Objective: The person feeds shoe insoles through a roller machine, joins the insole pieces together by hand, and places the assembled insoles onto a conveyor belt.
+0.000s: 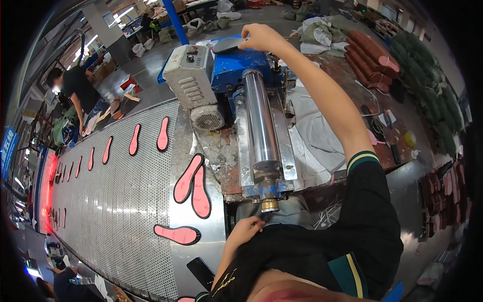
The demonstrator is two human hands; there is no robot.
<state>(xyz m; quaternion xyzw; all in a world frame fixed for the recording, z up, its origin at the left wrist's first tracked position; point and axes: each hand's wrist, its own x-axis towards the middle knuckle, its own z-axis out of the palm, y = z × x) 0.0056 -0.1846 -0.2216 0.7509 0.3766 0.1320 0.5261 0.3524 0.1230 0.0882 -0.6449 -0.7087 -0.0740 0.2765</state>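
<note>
My right hand (264, 38) reaches far out over the blue roller machine (239, 69). Its fingers close on the edge of a dark, rounded flat piece (227, 45) at the machine's top. Close to my body, my left hand (245, 230) is curled, just below the brass end (270, 205) of the shiny metal roller (260, 118); what its fingers hold, if anything, cannot be made out. To the left of the roller, two pink insoles with black rims (202, 194) overlap on a metal plate. Another pink insole (177, 234) lies nearer me.
A mesh conveyor (126, 201) carries several pink insoles toward a red-lit opening (50, 189) at the left. A grey motor box (188, 75) stands beside the roller. A phone (201, 272) lies near my left forearm. Another person (83, 88) works at the far left. Bundled brown stacks (372, 55) lie at right.
</note>
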